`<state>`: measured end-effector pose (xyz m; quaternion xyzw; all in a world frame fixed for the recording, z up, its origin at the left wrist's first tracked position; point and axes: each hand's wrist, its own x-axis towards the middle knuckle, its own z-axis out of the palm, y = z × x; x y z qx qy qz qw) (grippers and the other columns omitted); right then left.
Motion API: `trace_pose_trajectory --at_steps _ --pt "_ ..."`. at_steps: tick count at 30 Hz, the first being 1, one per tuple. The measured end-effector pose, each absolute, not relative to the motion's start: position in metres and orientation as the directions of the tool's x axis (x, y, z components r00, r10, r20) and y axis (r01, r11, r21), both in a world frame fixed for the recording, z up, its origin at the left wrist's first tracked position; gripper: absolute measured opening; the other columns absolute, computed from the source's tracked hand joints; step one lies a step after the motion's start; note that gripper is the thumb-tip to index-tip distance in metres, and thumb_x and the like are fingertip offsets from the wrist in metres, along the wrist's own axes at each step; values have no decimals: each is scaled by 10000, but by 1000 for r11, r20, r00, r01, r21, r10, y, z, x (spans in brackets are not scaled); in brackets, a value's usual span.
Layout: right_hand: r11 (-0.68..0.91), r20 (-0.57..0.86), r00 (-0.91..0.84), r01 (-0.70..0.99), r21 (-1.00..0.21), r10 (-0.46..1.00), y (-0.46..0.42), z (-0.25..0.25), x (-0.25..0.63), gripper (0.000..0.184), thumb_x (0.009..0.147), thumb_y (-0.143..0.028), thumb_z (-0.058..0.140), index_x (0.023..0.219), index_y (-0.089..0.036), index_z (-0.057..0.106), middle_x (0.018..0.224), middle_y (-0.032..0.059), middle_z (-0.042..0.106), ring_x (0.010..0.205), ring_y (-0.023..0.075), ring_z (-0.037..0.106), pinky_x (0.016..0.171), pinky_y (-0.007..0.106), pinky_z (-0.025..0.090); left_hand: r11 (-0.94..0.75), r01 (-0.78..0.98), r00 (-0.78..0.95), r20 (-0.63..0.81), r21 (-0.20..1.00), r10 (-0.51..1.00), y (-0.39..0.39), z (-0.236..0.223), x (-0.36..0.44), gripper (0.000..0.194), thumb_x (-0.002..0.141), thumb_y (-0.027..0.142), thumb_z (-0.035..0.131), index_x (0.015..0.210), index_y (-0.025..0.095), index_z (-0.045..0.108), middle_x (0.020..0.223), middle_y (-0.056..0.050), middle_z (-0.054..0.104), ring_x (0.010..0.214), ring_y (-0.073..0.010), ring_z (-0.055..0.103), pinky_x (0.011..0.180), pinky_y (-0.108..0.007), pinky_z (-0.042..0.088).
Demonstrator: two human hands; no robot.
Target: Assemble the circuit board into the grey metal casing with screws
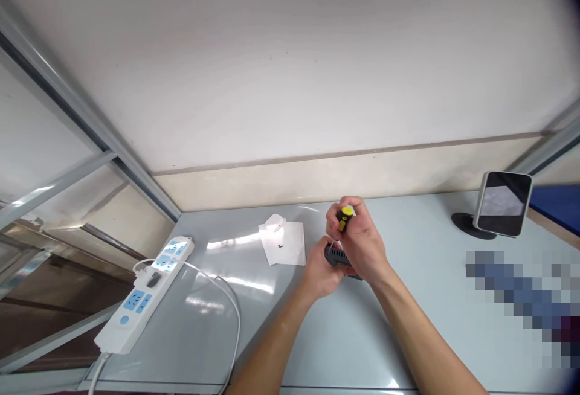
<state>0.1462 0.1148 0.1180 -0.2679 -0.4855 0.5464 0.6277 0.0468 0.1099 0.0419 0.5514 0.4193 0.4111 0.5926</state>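
My right hand (362, 241) is closed around a small screwdriver (344, 218) with a yellow and black handle, held upright with its tip pointing down. Below it lies a small dark grey device (334, 255) with vent slots, resting on the pale table (362, 334). My left hand (321, 274) grips that device from the near left side. The two hands touch each other over the device, and most of its body is hidden by them.
A white sheet of paper (287, 244) with tiny dark screws (280, 246) lies just left of the hands. A white power strip (147, 289) with blue sockets and a white cable (226, 304) sits at the left. A phone on a round stand (502, 203) stands at the right.
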Motion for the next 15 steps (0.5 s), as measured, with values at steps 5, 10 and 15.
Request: trace_pose_trajectory --at_steps 5,10,15 --pt "311 360 -111 -312 -898 926 114 116 150 350 980 -585 647 1060 -247 692 939 66 595 826 222 558 674 353 424 30 -13 327 -24 999 945 109 45 48 357 674 -4 686 944 200 573 859 15 634 782 -164 632 659 -258 548" --pt "225 298 -111 -427 -876 948 113 116 144 395 1051 -623 481 1243 -297 595 771 -11 509 604 158 391 585 321 337 15 38 328 -27 999 944 109 42 47 419 649 -11 681 994 205 580 832 27 633 765 -164 611 652 -257 517" --pt "319 378 -103 -367 -874 920 113 115 146 318 967 -553 700 1131 -328 546 870 -16 558 650 148 454 596 298 368 -17 6 355 13 1000 935 109 43 48 421 680 -6 673 1047 191 613 926 -10 665 858 -192 641 681 -261 537"
